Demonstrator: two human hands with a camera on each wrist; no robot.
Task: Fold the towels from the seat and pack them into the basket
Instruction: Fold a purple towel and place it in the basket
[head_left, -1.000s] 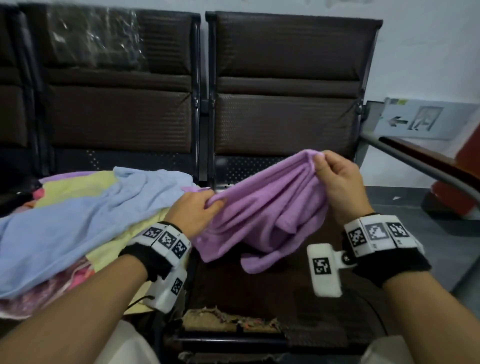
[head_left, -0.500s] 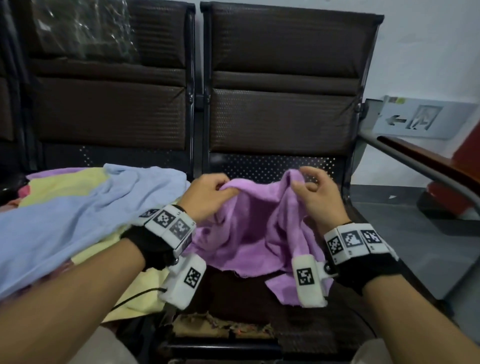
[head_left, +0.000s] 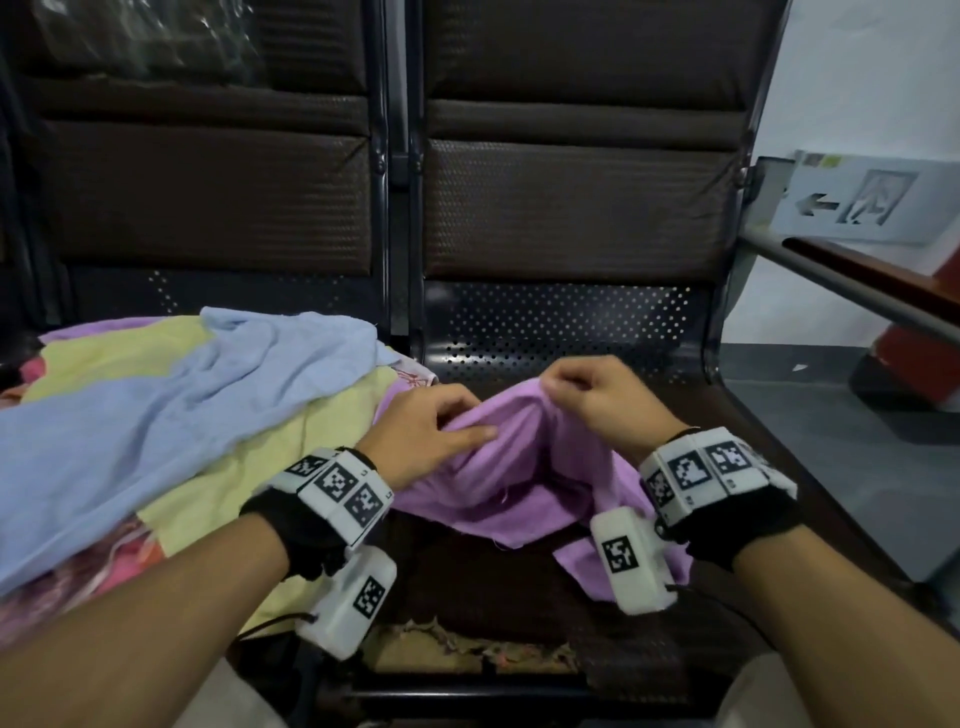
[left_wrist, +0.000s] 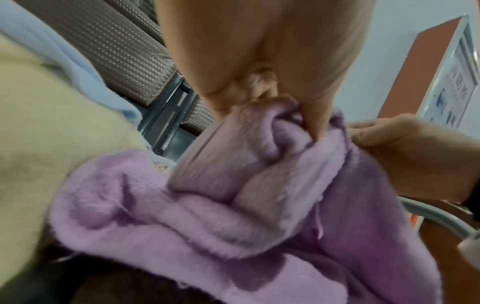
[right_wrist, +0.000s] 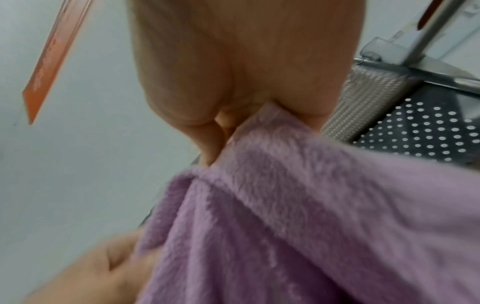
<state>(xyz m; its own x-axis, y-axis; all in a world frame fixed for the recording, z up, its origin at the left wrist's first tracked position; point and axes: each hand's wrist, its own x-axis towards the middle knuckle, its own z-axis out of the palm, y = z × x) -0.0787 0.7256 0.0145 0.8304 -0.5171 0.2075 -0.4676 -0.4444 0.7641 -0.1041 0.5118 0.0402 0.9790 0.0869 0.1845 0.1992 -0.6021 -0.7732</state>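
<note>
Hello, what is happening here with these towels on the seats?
A person is handling a purple towel over the right seat. The left hand and right hand both pinch it, close together; it is bunched, not yet folded. More towels, a blue one on top, lie piled at left. No basket is visible.

Bare forearms, each wrist wrapped in a black band (head_left: 298, 535) topped with white blocks bearing black-and-white square markers; a white camera box (head_left: 631, 558) hangs below each wrist.

Hands have lowered the purple towel (head_left: 524, 467) seatward, closer together.
</note>
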